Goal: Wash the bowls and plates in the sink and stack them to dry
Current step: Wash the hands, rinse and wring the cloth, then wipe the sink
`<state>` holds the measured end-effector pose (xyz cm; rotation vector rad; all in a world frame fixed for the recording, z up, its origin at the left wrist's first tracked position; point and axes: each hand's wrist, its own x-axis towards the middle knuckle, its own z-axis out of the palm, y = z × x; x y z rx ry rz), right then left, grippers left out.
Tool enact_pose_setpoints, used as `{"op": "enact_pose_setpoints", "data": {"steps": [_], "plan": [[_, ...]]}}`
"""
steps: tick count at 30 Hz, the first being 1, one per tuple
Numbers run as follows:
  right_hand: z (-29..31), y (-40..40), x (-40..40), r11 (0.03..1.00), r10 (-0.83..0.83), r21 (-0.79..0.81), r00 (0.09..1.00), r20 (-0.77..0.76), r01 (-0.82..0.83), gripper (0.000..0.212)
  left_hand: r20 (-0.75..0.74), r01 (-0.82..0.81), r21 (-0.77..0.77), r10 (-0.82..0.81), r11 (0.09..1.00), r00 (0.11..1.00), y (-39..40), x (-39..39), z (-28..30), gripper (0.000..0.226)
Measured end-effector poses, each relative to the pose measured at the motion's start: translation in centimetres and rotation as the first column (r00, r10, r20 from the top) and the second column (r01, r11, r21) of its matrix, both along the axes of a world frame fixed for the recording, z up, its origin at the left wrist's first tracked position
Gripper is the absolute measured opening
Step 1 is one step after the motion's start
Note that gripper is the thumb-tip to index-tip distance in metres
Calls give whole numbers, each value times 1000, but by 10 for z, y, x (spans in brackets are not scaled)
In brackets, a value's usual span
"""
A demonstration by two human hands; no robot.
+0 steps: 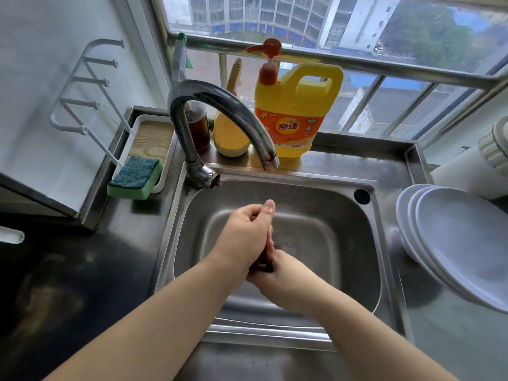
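Two bare hands, left hand (248, 232) over right hand (277, 273), press together above a stainless-steel sink (368, 243); white plates (453, 243) stacked at three o'clock.

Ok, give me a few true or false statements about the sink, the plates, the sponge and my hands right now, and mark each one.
1. The white plates are stacked on the counter to the right of the sink. True.
2. The sponge lies inside the sink basin. False: it sits on the counter to the left, at the end of a tray.
3. The left hand and right hand are together above the basin. True.
4. Water is pouring from the faucet. False: no stream shows at the spout.
5. The yellow detergent bottle stands behind the faucet by the window. True.
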<state>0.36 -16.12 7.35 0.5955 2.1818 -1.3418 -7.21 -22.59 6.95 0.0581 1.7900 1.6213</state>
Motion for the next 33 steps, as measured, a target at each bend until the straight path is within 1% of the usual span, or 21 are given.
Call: {"op": "enact_pose_setpoints", "data": {"steps": [2, 4, 6, 9, 12, 13, 14, 15, 16, 17, 18, 19, 20, 21, 22, 24, 25, 27, 28, 30, 33], "plan": [[-7, -10, -1, 979, 39, 202, 999, -4, -37, 16, -13, -66, -80, 65, 995, 998, 5, 1, -10, 44], [-12, -19, -1, 927, 43, 371, 999, 23, -49, 12, -25, -98, -176, 95, 979, 995, 8, -1, -24, 44], [-19, -24, -1, 866, 69, 495, 997, 27, -73, 19, -1, -124, -266, 128, 956, 992, 11, -3, -40, 45], [-29, -24, 1, 798, 111, 594, 994, 23, -103, 24, -26, -148, -363, 149, 920, 988, 13, -5, -58, 48], [-41, -21, 1, 799, 110, 594, 994, 7, -92, 25, -117, -90, -257, 62, 962, 991, 12, -3, -54, 48], [-44, -19, 2, 854, 74, 518, 997, -18, -55, 26, -162, -54, -202, 21, 978, 987, 10, -2, -51, 47], [-50, -16, 4, 935, 3, 355, 998, -56, 17, 30, -196, -20, -150, -10, 988, 981, 8, -2, -46, 46], [-53, -12, 7, 990, -80, 111, 994, -72, 87, 37, -212, 8, -98, -28, 995, 977, 6, -2, -41, 46], [-54, -7, 11, 974, -174, -161, 983, -67, 161, 46, -203, 20, -39, -27, 999, 979, 3, -3, -36, 46], [-50, 0, 15, 871, -284, -420, 959, -6, 256, 53, -174, 16, 33, -10, 999, 985, 2, -4, -29, 46], [-47, 6, 17, 670, -398, -640, 910, 119, 377, 55, -142, 5, 105, 10, 994, 990, 1, -5, -22, 46], [-42, 11, 18, 458, -454, -752, 852, 260, 473, 56, -128, -4, 165, 25, 986, 991, 1, -5, -15, 46], [-36, 14, 17, 316, -474, -776, 799, 369, 546, 55, -139, -4, 203, 33, 979, 990, 1, -4, -10, 48], [-31, 15, 14, 263, -459, -760, 770, 443, 594, 54, -170, 6, 221, 33, 975, 985, 3, -1, -7, 50], [-26, 13, 10, 271, -433, -726, 754, 494, 632, 57, -216, 17, 222, 33, 975, 976, 5, 3, -5, 53], [-19, 10, 1, 362, -394, -654, 745, 538, 664, 67, -308, 14, 193, 47, 981, 950, 6, 11, -7, 60], [-16, 8, -3, 407, -398, -609, 732, 553, 681, 65, -329, -10, 176, 68, 984, 942, 6, 13, -9, 60], [-9, 4, -7, 442, -474, -518, 681, 558, 732, 53, -325, -87, 153, 133, 984, 936, 6, 16, -12, 57], [-10, 2, -7, 447, -550, -474, 650, 524, 759, 49, -321, -125, 140, 165, 982, 933, 6, 17, -14, 55], [-17, -5, -7, 480, -698, -386, 610, 375, 788, 45, -277, -197, 129, 226, 972, 934, 6, 19, -15, 53], [-30, -14, -6, 550, -818, -230, 573, 43, 803, 42, -112, -367, 80, 374, 927, 921, 13, 22, -10, 51]]}}
